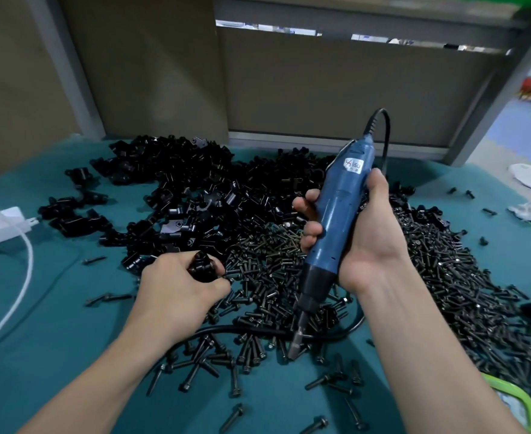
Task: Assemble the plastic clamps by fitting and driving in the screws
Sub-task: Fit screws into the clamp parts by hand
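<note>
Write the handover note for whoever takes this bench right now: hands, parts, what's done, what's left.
Left hand grips one black clamp at the edge of the screw pile.
Right hand grips the blue screwdriver, bit pointing down over loose screws.
Clamp pile lies at the back left of the green table; screws are spread across the front and right.
Done: cannot tell; no finished clamps stand out.
Left: fit a screw in the held clamp, drive it, then work through the pile.
</note>
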Tool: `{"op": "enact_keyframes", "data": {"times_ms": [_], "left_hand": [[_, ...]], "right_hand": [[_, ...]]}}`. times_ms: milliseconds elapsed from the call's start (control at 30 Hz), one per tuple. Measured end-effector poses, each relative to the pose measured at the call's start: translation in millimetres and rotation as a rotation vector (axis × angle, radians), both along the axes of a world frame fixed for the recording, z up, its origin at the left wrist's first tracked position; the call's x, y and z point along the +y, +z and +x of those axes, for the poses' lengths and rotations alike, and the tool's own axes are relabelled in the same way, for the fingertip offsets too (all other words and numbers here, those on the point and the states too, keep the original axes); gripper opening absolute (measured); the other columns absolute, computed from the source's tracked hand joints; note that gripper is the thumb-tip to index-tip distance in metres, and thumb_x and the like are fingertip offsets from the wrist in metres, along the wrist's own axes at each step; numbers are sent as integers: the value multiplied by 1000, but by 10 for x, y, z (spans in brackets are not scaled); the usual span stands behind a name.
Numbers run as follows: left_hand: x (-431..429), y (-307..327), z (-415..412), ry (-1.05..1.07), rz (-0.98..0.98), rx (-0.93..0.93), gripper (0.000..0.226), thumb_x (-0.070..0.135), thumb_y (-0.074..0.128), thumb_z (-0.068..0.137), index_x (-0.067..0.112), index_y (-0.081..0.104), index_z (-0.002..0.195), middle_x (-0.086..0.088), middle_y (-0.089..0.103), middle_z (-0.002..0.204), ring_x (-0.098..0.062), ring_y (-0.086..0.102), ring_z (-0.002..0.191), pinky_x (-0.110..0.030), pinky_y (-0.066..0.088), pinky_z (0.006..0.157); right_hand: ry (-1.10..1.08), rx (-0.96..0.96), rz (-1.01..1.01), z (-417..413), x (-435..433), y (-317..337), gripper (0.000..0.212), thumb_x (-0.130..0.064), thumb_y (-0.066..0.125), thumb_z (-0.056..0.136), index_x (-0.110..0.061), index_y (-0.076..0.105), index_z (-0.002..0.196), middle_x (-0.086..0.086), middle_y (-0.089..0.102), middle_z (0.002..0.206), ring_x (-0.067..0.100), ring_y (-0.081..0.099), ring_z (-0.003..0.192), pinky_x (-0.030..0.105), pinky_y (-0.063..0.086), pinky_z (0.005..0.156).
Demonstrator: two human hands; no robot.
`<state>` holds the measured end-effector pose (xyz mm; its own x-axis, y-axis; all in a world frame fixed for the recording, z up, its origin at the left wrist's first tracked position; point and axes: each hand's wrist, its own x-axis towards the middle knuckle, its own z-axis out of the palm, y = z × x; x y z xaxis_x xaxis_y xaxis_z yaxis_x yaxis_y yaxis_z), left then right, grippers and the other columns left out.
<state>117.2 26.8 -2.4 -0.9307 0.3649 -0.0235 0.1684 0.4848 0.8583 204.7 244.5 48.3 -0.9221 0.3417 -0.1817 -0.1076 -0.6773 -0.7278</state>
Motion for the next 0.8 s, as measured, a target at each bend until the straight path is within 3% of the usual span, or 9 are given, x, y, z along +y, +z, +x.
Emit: {"op": "enact_keyframes", "data": {"times_ms": [167,300,400,500,633,800], "left_hand": [[0,-11,5,-26,-1,-1,32,17,82,75,47,72,77,10,65,52,-4,46,36,-17,37,36],[6,-29,10,-51,4,6,31,16,81,75,46,71,78,12,63,50,-5,44,35,-17,34,36],[1,-46,6,-59,8,10,30,17,81,75,45,71,80,11,66,54,-5,45,35,-17,35,36],[-4,-66,-5,-60,11,18,28,18,81,74,44,71,80,10,70,61,-4,46,36,-19,37,37],[-4,-98,-17,-68,9,29,23,18,79,73,38,72,79,7,70,61,-5,44,36,-20,38,37],[-3,-129,-26,-79,2,37,17,17,78,73,32,72,79,1,70,66,-5,42,37,-23,37,38]], "right_hand": [[-19,-26,-132,-29,-38,-35,85,-90,36,85,-11,66,77,12,71,90,15,48,49,27,47,51],[10,-15,-82,-23,-35,-85,92,-92,29,85,-9,68,79,15,73,99,16,48,50,28,46,54],[17,44,-122,-29,-16,-97,91,-88,36,86,-6,73,103,16,71,114,19,53,59,31,49,61],[35,94,-129,-14,-8,-81,77,-74,51,91,-7,68,126,15,67,120,20,54,66,34,49,67],[6,67,-125,-25,-41,-71,69,-74,53,91,-8,69,104,12,69,102,19,52,58,32,49,60],[-82,-13,-183,-52,-84,-69,77,-84,41,88,-11,65,81,8,65,83,14,47,49,27,46,51]]}}
